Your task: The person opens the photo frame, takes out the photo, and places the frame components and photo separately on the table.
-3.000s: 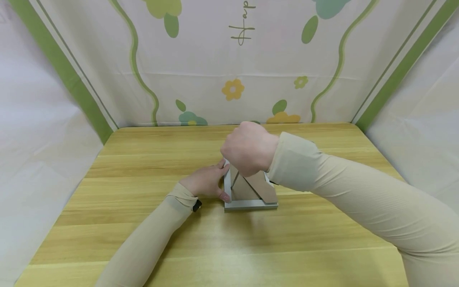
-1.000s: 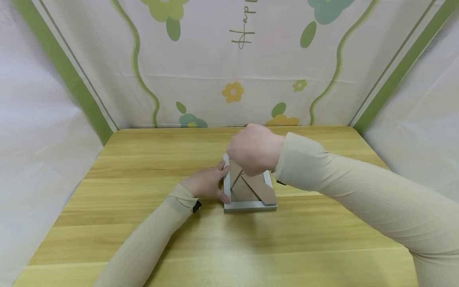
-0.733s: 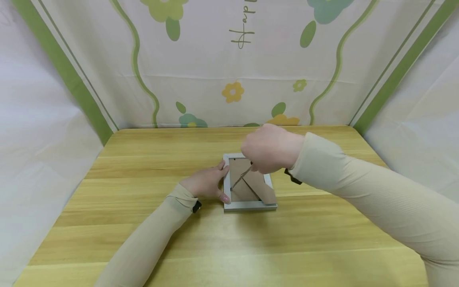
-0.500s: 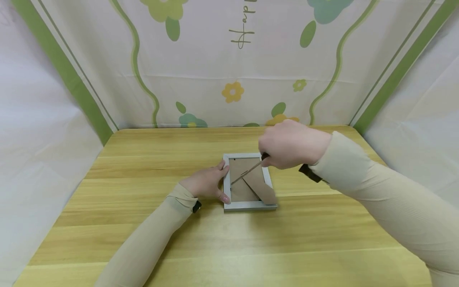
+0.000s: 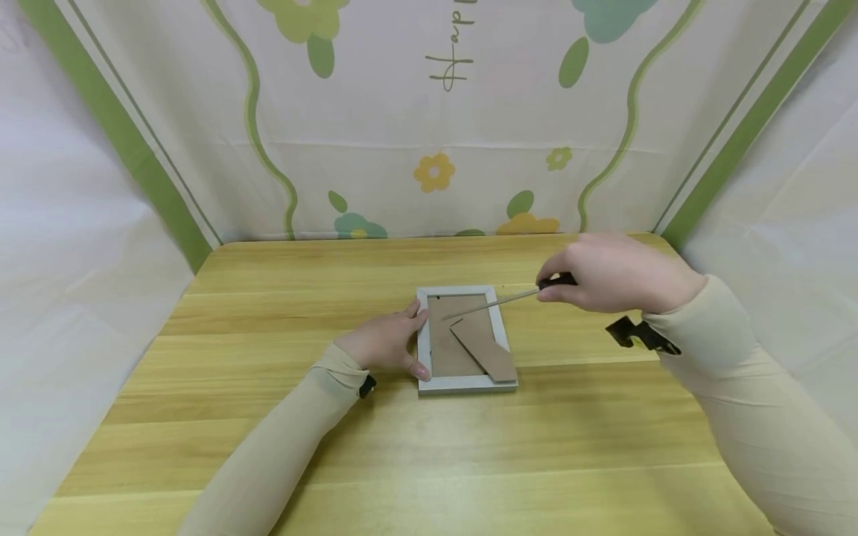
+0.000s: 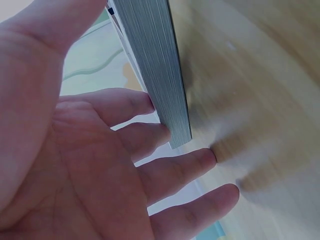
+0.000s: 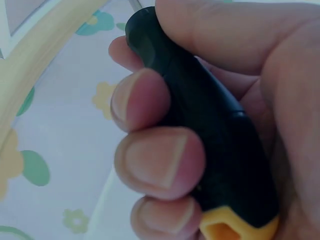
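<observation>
A picture frame point(image 5: 462, 385) with a silver-grey rim lies back up on the table, showing its brown backing board point(image 5: 452, 357) and cardboard stand leg point(image 5: 492, 356). My left hand point(image 5: 382, 341) rests along its left edge, thumb by the lower left corner. In the left wrist view the fingers are spread and fairly straight, some fingertips right at the frame's side point(image 6: 155, 65). My right hand point(image 5: 603, 272) grips a screwdriver point(image 5: 499, 301); its long shaft points left, the tip over the backing board. The right wrist view shows the black handle point(image 7: 200, 110) with a yellow end point(image 7: 265, 231).
The wooden table point(image 5: 268, 298) extends around the frame. Behind it hangs a white cloth point(image 5: 375, 112) printed with flowers, and white cloth covers both sides. A black strap piece point(image 5: 640, 335) sticks out under the right wrist.
My right hand has swung right, tilting the screwdriver from steep to nearly flat. Its tip has left the frame's inner left edge, moving up and slightly right. The left hand has stayed put.
</observation>
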`<state>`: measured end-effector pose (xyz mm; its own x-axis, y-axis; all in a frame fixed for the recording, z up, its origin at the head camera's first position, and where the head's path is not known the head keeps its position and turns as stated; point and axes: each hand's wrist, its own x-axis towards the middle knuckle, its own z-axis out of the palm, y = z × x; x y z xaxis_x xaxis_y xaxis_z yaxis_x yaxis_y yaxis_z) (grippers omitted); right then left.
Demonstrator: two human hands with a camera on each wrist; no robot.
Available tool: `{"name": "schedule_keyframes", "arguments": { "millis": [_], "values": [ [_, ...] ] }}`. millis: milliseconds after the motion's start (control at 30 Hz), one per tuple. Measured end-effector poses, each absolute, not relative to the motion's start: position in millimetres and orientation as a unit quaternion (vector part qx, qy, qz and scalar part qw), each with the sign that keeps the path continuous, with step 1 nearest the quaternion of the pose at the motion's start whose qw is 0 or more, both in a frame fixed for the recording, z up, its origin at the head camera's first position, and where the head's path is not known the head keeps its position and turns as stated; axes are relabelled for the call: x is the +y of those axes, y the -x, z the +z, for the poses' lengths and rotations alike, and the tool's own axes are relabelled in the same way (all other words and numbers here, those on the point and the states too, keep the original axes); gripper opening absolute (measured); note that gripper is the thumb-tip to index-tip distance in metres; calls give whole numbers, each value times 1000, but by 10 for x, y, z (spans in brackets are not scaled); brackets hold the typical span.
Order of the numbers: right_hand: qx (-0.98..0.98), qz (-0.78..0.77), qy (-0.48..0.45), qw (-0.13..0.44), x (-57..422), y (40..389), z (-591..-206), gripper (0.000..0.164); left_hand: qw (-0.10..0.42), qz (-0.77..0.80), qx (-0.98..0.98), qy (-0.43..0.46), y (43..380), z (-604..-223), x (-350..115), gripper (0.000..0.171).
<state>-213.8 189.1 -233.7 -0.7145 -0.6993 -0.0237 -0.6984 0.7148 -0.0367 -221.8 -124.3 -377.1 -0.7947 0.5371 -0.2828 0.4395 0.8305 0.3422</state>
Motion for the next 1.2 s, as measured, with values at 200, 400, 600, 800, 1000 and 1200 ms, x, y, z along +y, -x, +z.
{"name": "schedule_keyframes", "arguments": {
  "millis": [200, 400, 600, 800, 1000, 1200],
  "values": [
    [929, -85, 358, 16, 2140, 2130, -2645, 10, 183, 130, 939, -262, 2219, -3779, -1241, 114],
    [935, -174, 306, 42, 2316, 2135, -3013, 14, 185, 134, 938, -261, 2224, -3784, -1235, 114],
    [944, -204, 250, 64, 2431, 2165, -3256, 18, 187, 134, 938, -258, 2232, -3794, -1230, 115],
    [955, -210, 193, 75, 2601, 2244, -3452, 24, 187, 133, 938, -261, 2231, -3799, -1234, 115],
    [960, -195, 185, 76, 2782, 2301, -3649, 21, 186, 131, 938, -262, 2237, -3812, -1230, 115],
    [959, -198, 183, 86, 2856, 2320, -3734, 20, 188, 125, 939, -261, 2244, -3823, -1232, 115]
  ]
}}
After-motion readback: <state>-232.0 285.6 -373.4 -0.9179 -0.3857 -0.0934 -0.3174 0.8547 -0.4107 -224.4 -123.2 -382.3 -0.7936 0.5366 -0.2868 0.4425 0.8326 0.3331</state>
